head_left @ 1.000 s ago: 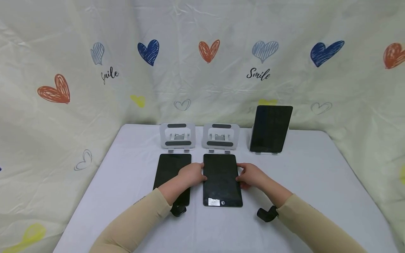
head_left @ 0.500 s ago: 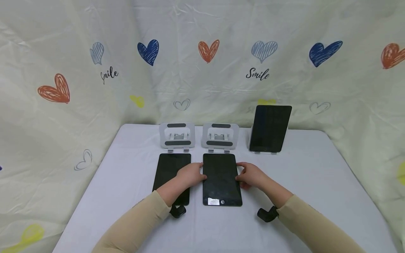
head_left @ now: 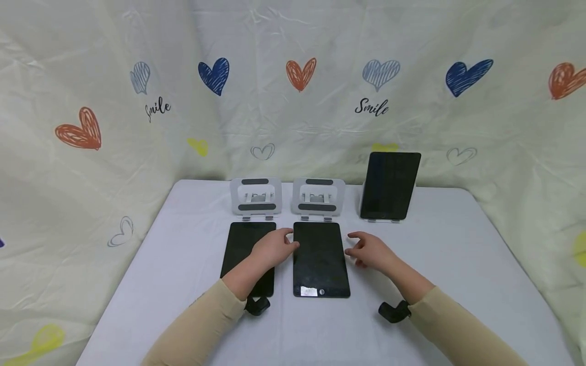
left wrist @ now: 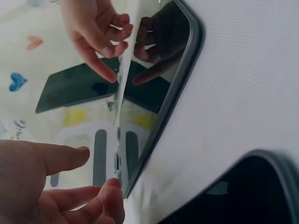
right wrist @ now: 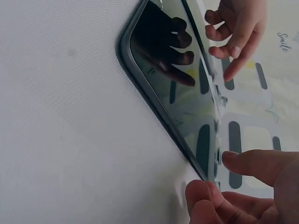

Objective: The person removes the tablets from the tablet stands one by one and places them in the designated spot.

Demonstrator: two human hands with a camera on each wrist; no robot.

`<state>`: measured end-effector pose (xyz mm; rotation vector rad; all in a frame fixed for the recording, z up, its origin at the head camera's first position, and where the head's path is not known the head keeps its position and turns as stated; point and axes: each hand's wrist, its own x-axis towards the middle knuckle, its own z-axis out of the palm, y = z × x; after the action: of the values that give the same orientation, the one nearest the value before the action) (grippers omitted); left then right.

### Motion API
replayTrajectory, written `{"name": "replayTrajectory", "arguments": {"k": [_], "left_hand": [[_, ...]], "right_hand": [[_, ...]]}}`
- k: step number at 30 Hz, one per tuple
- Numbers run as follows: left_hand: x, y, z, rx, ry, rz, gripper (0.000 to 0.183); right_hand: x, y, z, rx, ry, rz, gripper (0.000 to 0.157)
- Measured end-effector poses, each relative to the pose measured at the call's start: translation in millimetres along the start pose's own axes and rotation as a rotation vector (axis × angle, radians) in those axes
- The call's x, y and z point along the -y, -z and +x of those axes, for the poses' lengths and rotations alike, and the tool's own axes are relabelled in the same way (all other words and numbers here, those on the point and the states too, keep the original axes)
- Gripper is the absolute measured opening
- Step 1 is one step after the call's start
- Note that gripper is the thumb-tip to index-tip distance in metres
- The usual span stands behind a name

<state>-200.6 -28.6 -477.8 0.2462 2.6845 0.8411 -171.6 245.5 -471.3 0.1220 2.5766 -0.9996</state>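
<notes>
White fabric covers the counter (head_left: 458, 254), and the left forearm crosses over the left tablet (head_left: 247, 244), hiding part of its screen. In the left wrist view, only a corner of that tablet enters at the lower right. The right tablet (head_left: 391, 185) leans upright and conceals most of the stand beneath it, whose small feet (head_left: 395, 221) peep out below. Both beige sleeves (head_left: 458, 330) run out of the picture at the bottom.

There are three tablets in all, and two bare stands, the left stand (head_left: 257, 207) and the middle stand (head_left: 317, 207), each with two dark pads. The middle tablet (head_left: 320, 254) lies flat on the counter, just in front of the middle stand, between the two hands. The left hand (head_left: 272, 249) is at its left edge, fingers released; whether the tip touches is hard to tell. The right hand (head_left: 373, 251) is just beside its right edge, fingers spread and released, apart from the tablet.

Behind hangs a pale, creased curtain (head_left: 320, 122) printed with hearts (head_left: 301, 75), three of them orange, the rightmost cut off, and with "Smile" lettering (head_left: 372, 108) twice.
</notes>
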Motion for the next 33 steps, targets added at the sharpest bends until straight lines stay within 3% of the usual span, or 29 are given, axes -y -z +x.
{"name": "replayTrajectory", "arguments": {"k": [6,16,22,33], "left_hand": [[-7.7,-0.7,-0.2,-0.030,-0.015,-0.059,0.052],[-23.1,-12.4,13.4,-0.127,-0.113,-0.184,0.047],[-32.9,-17.3,19.5,-0.153,-0.138,-0.256,0.047],[-57.7,-29.2,36.3,-0.184,-0.166,-0.355,0.044]], "right_hand": [[-3.9,10.0,-5.0,-0.024,0.018,0.002,0.056],[-15.7,28.9,-5.8,-0.065,0.074,-0.024,0.056],[-26.9,43.0,-2.5,-0.105,0.096,-0.034,0.057],[-36.7,71.4,-6.5,-0.239,0.125,-0.030,0.058]]}}
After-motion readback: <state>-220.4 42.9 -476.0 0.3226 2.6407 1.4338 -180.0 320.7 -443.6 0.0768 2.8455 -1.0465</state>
